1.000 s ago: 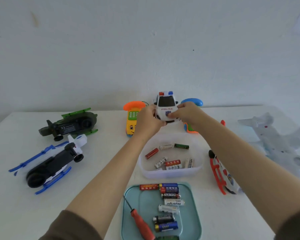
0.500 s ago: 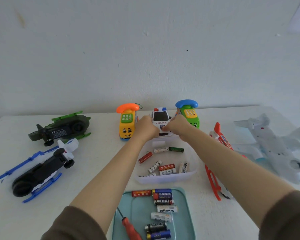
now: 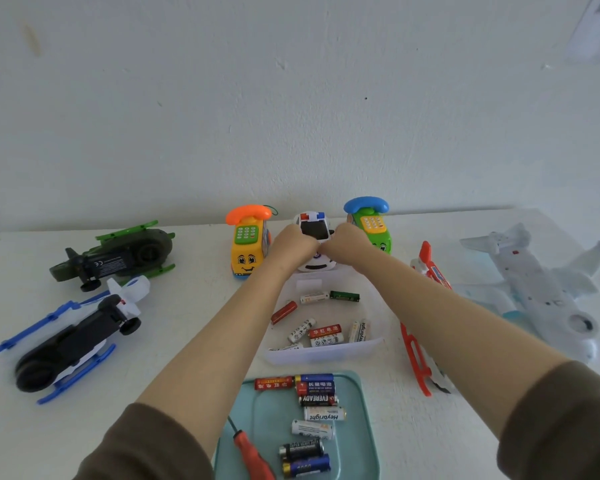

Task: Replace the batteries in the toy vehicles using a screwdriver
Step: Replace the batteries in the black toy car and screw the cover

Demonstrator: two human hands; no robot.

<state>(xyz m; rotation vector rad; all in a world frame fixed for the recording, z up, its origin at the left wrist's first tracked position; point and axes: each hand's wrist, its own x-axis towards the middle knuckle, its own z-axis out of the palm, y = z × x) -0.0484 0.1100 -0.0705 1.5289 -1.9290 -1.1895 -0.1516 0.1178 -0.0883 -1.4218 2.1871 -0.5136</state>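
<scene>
Both hands are clamped on the police car [image 3: 313, 230]: the left hand [image 3: 289, 243] grips one flank and the right hand [image 3: 344, 242] the other. A second ago the car was held higher. Now it sits low at the far side of the surface [image 3: 187, 306], between the two phone toys and just behind the tub [image 3: 326, 354]. The screwdriver [image 3: 253, 455] lies untouched by the tray [image 3: 368, 427], so this car is probably being parked.

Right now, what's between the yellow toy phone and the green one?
Head view: the police car, gripped by the left hand and right hand.
</scene>
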